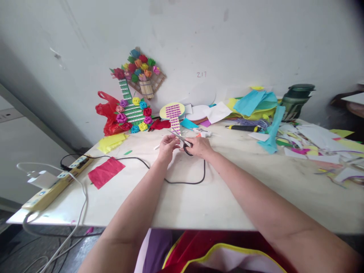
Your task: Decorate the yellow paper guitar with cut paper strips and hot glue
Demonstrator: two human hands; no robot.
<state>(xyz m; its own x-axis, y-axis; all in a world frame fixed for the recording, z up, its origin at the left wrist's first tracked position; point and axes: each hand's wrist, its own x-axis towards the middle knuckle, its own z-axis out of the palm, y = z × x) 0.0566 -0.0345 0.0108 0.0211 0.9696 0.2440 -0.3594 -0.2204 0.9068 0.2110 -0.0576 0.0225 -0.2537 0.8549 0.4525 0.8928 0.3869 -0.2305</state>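
My right hand (200, 147) grips a pair of scissors (187, 149) by its black handles, the blades pointing up and left. Just left of it, my left hand (167, 147) is closed in a pinch below the blades; whatever lies between its fingertips is too small to make out. Right behind the scissors stands a yellow oval paper piece (163, 112) with a purple-and-white checked strip pattern running down from it. A white-and-orange tool, perhaps a glue gun (205, 134), lies behind my right hand, partly hidden. A black cord (184, 183) loops on the table under my wrists.
Red crepe paper (106, 172) and a yellow power strip (54, 189) lie at left. Paper-flower crafts (133, 113) lean on the wall beside a red plastic bag (109, 117). Paper scraps (321, 142), blue crepe paper (273, 132) and a dark green bottle (295, 102) are at right.
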